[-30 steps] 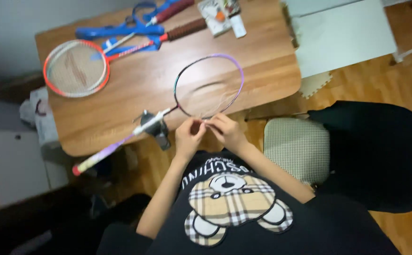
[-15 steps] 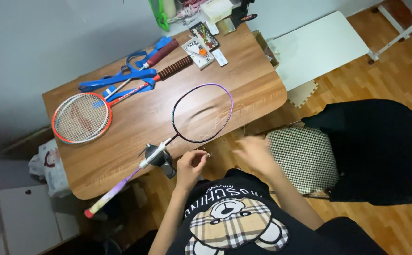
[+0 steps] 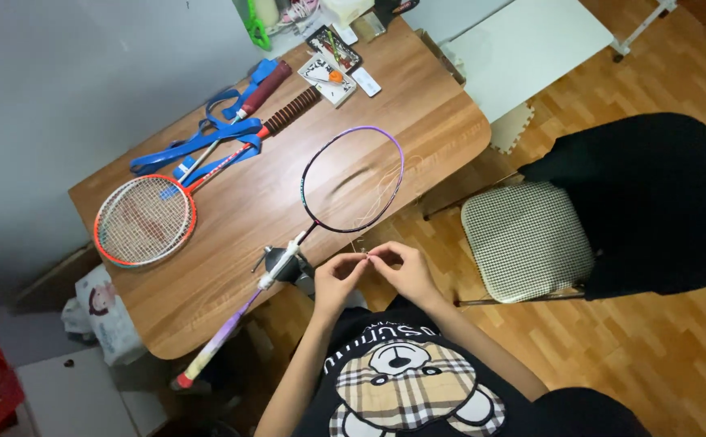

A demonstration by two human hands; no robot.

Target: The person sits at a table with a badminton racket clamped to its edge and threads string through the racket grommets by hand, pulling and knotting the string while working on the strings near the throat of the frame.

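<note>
A purple-and-black framed racket (image 3: 353, 180) without a full string bed lies on the wooden table (image 3: 232, 235), its shaft held in a small grey clamp (image 3: 282, 263) at the table's front edge. A thin pale string (image 3: 385, 190) trails loosely from the racket head toward me. My left hand (image 3: 338, 279) and my right hand (image 3: 405, 271) meet just off the table edge, fingertips pinched together on the string's end. My forearms and a black shirt with a bear print fill the bottom of the view.
An orange-framed strung racket (image 3: 144, 220) and blue straps (image 3: 199, 146) lie on the table's left. Small packets (image 3: 330, 69) sit at its far end. A cushioned chair (image 3: 527, 239) draped with black cloth stands to the right on the wood floor, a white table (image 3: 531, 44) beyond it.
My hands left the racket's rim, parted, then came back together nearer my body, pinching the string. The view has shifted to show more of the table.
</note>
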